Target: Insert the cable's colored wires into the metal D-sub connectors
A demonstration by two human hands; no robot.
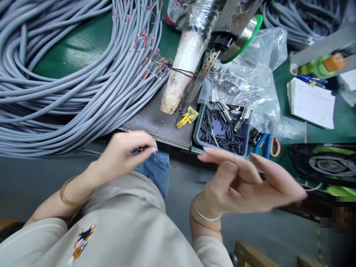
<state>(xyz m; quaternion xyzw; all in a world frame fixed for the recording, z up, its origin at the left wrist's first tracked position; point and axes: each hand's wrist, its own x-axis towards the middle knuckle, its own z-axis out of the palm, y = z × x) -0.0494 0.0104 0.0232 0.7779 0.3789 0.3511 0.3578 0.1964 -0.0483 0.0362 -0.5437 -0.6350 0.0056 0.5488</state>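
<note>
My left hand (129, 150) is closed in a pinch at the front edge of the bench, in front of the cable ends. Small dark bits show between its fingers, too blurred to name. My right hand (244, 181) is open, fingers apart, just in front of a purple-blue tray (247, 142); nothing shows in its grip. Many short black tubes (222, 142) lie in the tray, along with metal connectors (226, 111). Coils of grey cable (111, 85) cover the left side, their ends stripped to coloured wires (144, 40).
A soldering iron in a stand (204, 70) leans beside a white wrapped roll (183, 63). Behind the tray are a solder spool (247, 35) and a clear plastic bag (250, 74). Blue-handled pliers (264, 144), a notepad (311, 102) and a black fan-like device (325, 165) sit rightward.
</note>
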